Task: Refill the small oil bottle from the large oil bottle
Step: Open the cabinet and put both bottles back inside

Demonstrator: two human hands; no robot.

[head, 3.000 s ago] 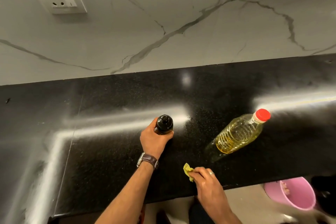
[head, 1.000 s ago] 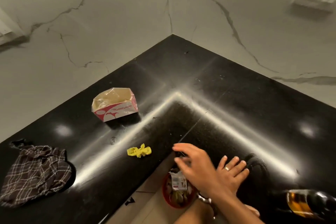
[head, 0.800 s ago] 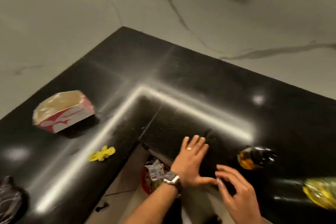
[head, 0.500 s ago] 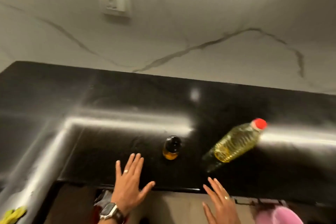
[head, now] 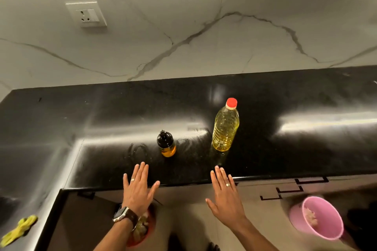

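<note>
Both flat, empty hands, left hand (head: pixel 136 189) and right hand (head: pixel 225 194), hover at the counter (head: pixel 285 149) edge.

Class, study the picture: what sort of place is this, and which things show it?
Most likely a home kitchen: a black stone counter under a marble-look wall with a socket, and two oil bottles standing on it.

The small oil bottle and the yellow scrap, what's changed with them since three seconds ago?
The left hand let go of the small oil bottle; the right hand no longer pinches the yellow scrap, now lying far left on the counter. Both hands are flat and empty. The large oil bottle stays capped.
</note>
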